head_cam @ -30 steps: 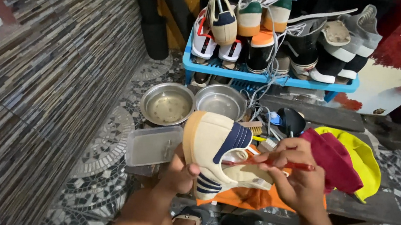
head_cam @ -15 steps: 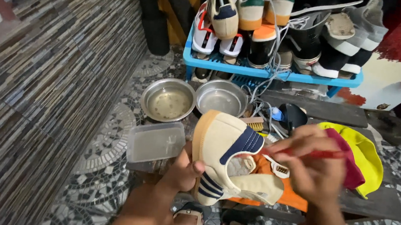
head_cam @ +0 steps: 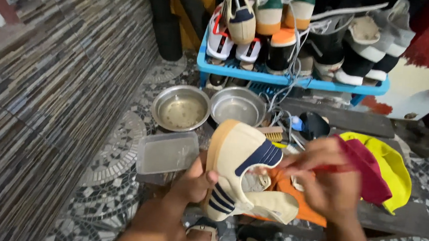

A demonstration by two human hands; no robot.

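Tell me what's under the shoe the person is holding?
An orange cloth lies under the cream shoe, on a dark wooden bench. The shoe and right hand cover most of the cloth.

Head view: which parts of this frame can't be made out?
- Right hand: motion-blurred; the thin red tool it grips is smeared, its tip hidden inside the cream sneaker.
- Sneaker's far side: covered by that hand.
- Left hand: palm hidden behind the sneaker.
- Shoe rack: top cut off by the frame edge.
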